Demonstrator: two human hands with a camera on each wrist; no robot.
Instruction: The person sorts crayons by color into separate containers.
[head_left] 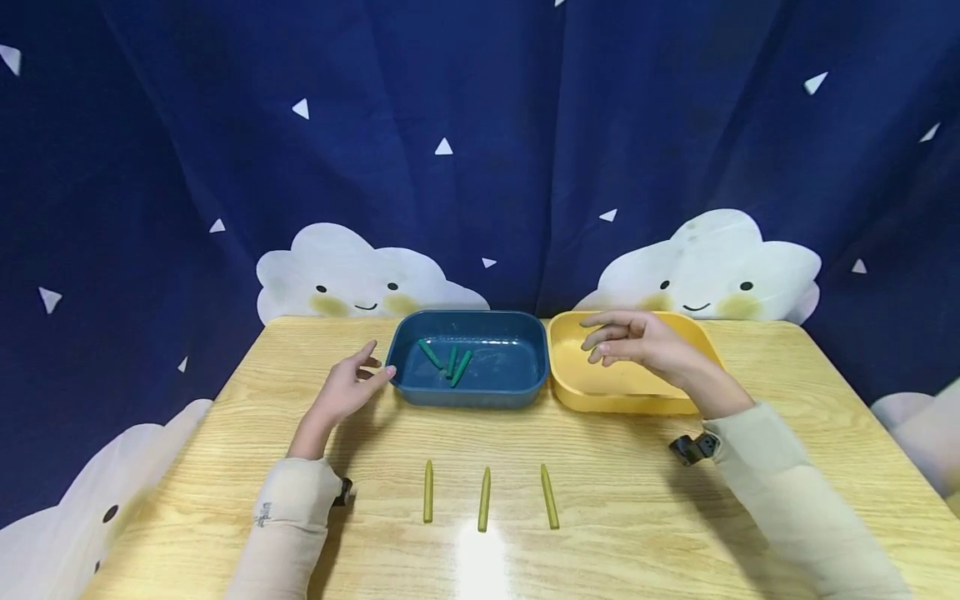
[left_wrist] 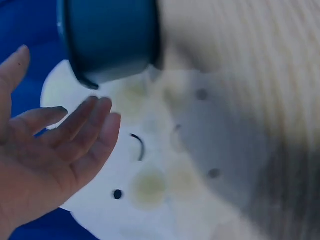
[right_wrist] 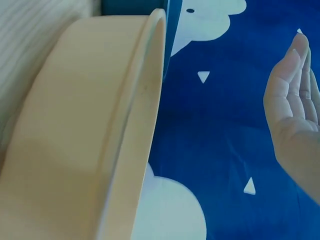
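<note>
two hands are held apart, with nothing grasped by either. the left hand (head_left: pixel 347 390), its fingers loosely spread, is held just beside the left end of a blue tray (head_left: pixel 468 399); whether the rim is touched cannot be told. the right hand (head_left: pixel 651 343), fingers gently bent, is raised over a yellow tray (head_left: pixel 622 404), which is placed right beside the blue one. inside the blue tray, three green sticks (head_left: pixel 461 369) are seen. in front of the trays, three yellow sticks (head_left: pixel 484 500) are laid in a spaced row on a wooden table (head_left: pixel 615 517). behind, a navy curtain (head_left: pixel 480 75) is printed with smiling white clouds (head_left: pixel 345 262).
</note>
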